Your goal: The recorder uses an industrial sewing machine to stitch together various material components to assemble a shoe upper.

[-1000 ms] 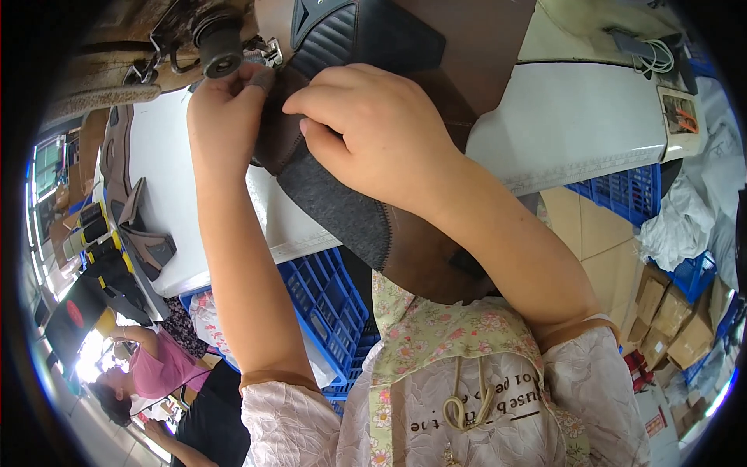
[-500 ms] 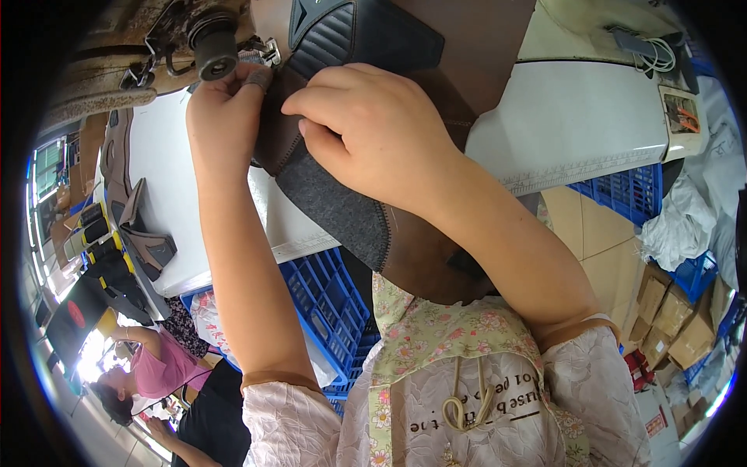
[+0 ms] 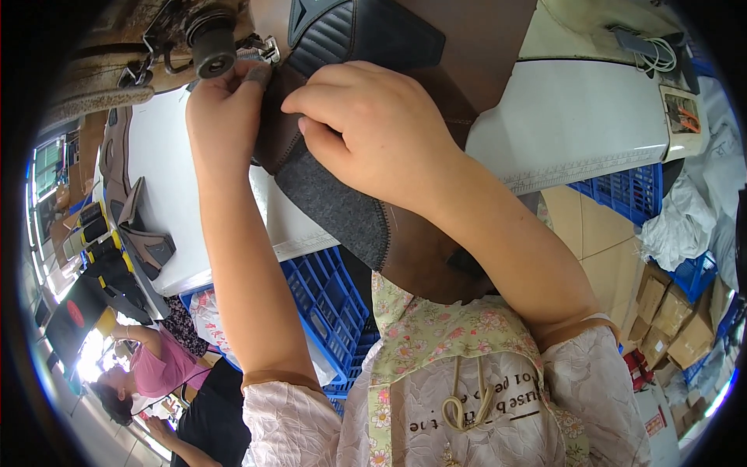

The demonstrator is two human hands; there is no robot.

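Note:
A large brown leather piece [image 3: 424,253] runs from my lap up over the white table under a sewing machine [image 3: 101,50]. It carries a dark grey felt panel [image 3: 334,206] with a zigzag-stitched edge and a black padded, ribbed panel [image 3: 327,40] at the top. My left hand [image 3: 227,105] is beside the machine's metal foot parts, its thumb and fingers closed on the leather's left edge; a round black knob partly hides the fingertips. A grey wrap covers one finger. My right hand [image 3: 369,128] lies on the leather, fingers curled and pinching a fold of it.
The white table [image 3: 572,117] has a ruler strip along its front edge. Blue plastic crates [image 3: 327,303] stand below. More cut pieces [image 3: 144,237] lie at the left. Cables [image 3: 657,54] sit at the far right, above cardboard boxes [image 3: 677,319]. A person in pink [image 3: 163,366] works at the lower left.

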